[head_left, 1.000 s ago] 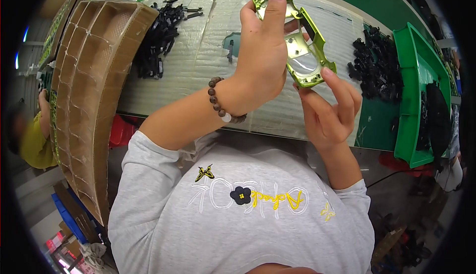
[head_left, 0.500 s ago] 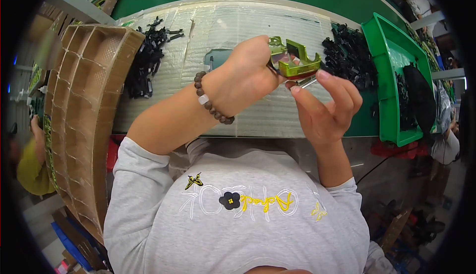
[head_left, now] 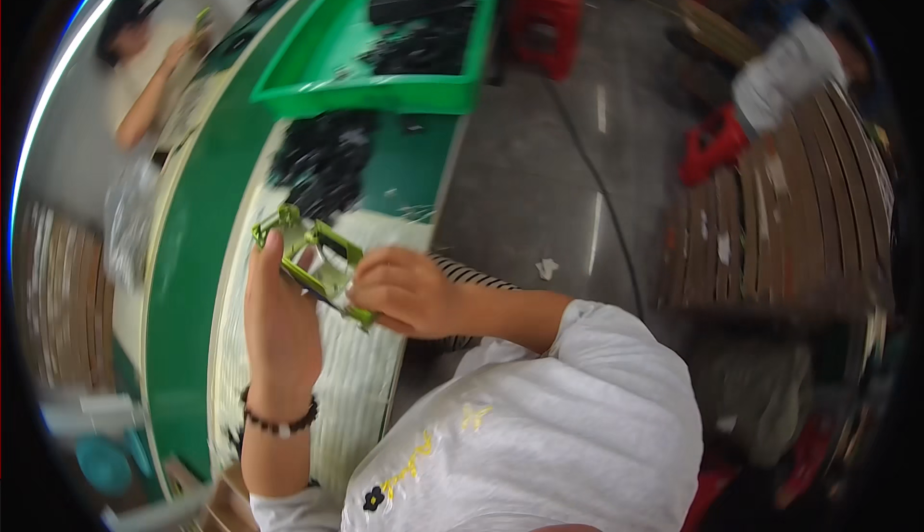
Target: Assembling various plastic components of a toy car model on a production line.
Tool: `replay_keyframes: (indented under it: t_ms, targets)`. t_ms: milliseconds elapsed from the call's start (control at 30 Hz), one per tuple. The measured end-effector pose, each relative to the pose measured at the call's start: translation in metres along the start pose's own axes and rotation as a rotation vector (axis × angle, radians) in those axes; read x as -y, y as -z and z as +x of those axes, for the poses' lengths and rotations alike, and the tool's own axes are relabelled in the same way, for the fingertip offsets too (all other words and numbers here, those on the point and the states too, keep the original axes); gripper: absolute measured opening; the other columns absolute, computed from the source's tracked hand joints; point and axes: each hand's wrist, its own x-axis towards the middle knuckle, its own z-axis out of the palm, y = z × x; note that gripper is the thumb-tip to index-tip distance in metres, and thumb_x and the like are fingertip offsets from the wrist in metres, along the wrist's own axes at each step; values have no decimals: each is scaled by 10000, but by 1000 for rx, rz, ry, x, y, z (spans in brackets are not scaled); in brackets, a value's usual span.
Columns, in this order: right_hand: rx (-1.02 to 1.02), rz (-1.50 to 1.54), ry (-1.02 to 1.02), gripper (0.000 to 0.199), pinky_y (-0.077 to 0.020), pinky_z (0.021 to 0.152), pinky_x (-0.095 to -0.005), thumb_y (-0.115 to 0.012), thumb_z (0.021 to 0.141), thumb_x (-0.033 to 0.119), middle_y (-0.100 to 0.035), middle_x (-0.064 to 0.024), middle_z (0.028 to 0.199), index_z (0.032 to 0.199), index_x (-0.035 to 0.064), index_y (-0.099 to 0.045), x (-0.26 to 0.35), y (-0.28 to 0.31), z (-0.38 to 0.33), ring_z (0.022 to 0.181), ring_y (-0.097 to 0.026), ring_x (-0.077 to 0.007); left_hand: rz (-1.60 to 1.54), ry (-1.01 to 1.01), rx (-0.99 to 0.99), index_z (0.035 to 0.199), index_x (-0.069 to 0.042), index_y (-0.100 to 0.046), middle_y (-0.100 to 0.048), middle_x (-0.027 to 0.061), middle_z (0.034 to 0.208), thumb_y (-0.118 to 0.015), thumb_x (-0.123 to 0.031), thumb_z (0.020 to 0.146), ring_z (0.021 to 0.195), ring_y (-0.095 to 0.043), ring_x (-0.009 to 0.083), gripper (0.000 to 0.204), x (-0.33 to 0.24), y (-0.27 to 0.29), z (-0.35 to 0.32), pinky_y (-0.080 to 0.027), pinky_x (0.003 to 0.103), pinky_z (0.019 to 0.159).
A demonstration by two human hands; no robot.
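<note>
A lime-green plastic frame (head_left: 340, 244) with a dark inner piece and open gaps is held over the workbench. My left hand (head_left: 282, 316) grips it from the near left side, the wrist wearing a dark beaded bracelet. Against the frame's right side is my right hand (head_left: 408, 290), its fingers curled and pressed together. Whatever those fingertips pinch is hidden, and motion blurs the view. Just beyond the frame lies a heap of small black plastic parts (head_left: 322, 159) on the bench.
A green tray (head_left: 361, 101) with black parts stands past the heap. A red stool (head_left: 547, 22) and a dark cable (head_left: 587, 162) are on the floor to the right. Stacked cardboard dividers (head_left: 780, 234) stand far right. Another person (head_left: 149, 80) works at the upper left.
My view has swung to the right, bringing the floor and cardboard stack into sight. Both hands stay at the green frame. The silver rod at my right fingertips is no longer visible.
</note>
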Motion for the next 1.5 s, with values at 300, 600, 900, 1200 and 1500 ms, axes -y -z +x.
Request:
replay_keyframes:
  t_ms: [300, 600, 900, 1200, 1500]
  targets:
    - [94, -195, -271, 213, -453, 724, -373, -625, 739, 20, -558, -89, 932, 944, 25, -567, 55, 88, -131, 852, -553, -284, 1163, -1363, 1242, 1347, -177, -419, -342, 165, 1390, -593, -144, 712, 1270, -344, 317, 659, 97, -158, -15, -271, 519, 1031]
    - [302, -731, -1204, 133, -400, 614, -397, -637, 609, 45, -609, -78, 781, 724, 93, -591, 140, 277, -157, 754, -558, -285, 695, -1188, 1357, 713, -86, -580, -464, 27, 580, -702, -178, 672, 562, -514, 212, 158, 109, -254, 30, -433, 318, 608]
    - [-106, -2015, -823, 340, -441, 800, -366, -660, 783, 209, -620, -141, 994, 1078, 50, -606, 178, 646, 21, 918, -579, -308, 850, -1089, 1314, 704, -55, -584, -429, 21, 568, -718, -112, 565, 475, -447, 205, 202, 40, -252, 64, -378, 317, 465]
    - [-231, -2188, -987, 434, -461, 815, -384, -698, 710, 272, -652, -130, 992, 1086, 73, -614, 147, 936, -11, 933, -616, -283, 1137, -884, 1017, 736, -53, -571, -423, 65, 653, -681, -139, 576, 607, -472, 258, 212, 55, -211, 52, -394, 367, 554]
    - [-188, -2511, -1153, 736, -428, 887, -464, -714, 644, 478, -541, -167, 1205, 1201, 32, -531, 131, 1039, -45, 1083, -540, -311, 1188, -829, 712, 781, -53, -607, -470, 73, 669, -700, -86, 537, 625, -501, 269, 263, 73, -199, 33, -428, 369, 560]
